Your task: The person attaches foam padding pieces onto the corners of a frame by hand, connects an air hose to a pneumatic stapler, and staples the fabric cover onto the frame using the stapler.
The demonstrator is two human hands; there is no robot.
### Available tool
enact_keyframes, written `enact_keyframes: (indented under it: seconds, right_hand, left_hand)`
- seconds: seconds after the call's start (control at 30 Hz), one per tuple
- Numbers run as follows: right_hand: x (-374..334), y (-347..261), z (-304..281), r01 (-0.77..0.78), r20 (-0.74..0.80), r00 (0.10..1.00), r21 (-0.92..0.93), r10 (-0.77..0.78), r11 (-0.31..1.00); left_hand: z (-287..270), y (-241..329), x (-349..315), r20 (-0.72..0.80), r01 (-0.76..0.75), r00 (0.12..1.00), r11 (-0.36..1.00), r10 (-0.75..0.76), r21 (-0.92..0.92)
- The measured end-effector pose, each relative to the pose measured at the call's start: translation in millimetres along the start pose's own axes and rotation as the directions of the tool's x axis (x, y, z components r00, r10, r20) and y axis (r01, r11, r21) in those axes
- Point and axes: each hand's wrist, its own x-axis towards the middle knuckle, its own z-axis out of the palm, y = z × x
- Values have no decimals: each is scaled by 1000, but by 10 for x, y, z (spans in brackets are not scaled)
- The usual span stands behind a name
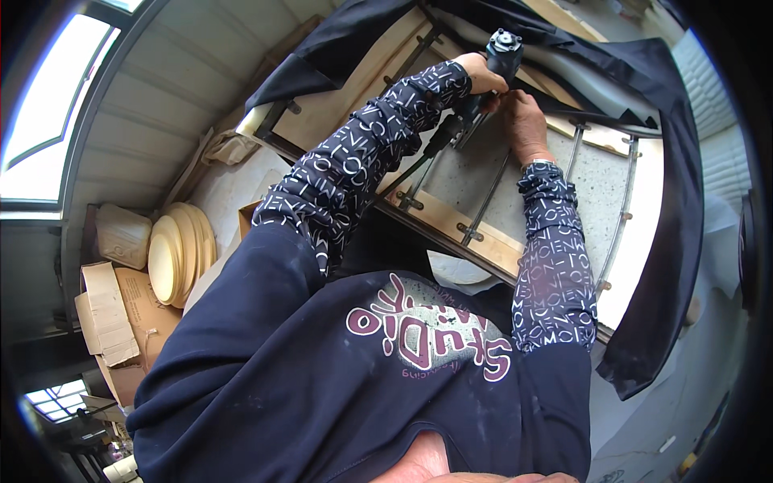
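My left hand (481,75) is wrapped round the handle of a dark air-powered staple gun (505,50), its round metal cap facing me. A thin hose runs down from the handle's end (445,133). Close beside the tool, my right hand (527,125) has its fingers curled and pinched at the edge of the black fabric (592,115); the fingertips are partly hidden. Both hands are over the far part of a wooden furniture frame (491,235). Thin dark rods (487,197), held by clips, cross its opening. More black fabric (672,241) drapes over the frame's outer sides.
Round pale discs (165,258) lean in a stack at the left, beside an open cardboard box (133,310) and a wrapped block (122,233). A window (56,113) is at the upper left. White padding (636,213) lines the frame's right side.
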Motion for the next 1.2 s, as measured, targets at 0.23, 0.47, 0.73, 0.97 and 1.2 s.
enact_keyframes:
  seconds: [0.23, 0.47, 0.73, 0.97, 1.2]
  right_hand:
    - [64, 98, -114, -76, -77, 992, 230, 96, 970]
    - [567, 686, -149, -338, -83, 903, 466, 421, 818]
    - [1108, 1320, 387, 46, 568, 807, 214, -163, 976]
    - [1116, 1116, 409, 88, 546, 809, 254, -218, 963]
    - [1219, 882, 242, 5, 692, 709, 186, -135, 983]
  left_hand:
    - [70, 137, -34, 39, 3, 999, 978, -11, 210]
    - [201, 291, -180, 53, 63, 996, 982, -73, 177]
    - [237, 233, -151, 34, 13, 999, 982, -20, 190]
    - [193, 204, -164, 66, 52, 996, 985, -64, 163]
    - [129, 213, -258, -9, 65, 998, 978, -65, 199]
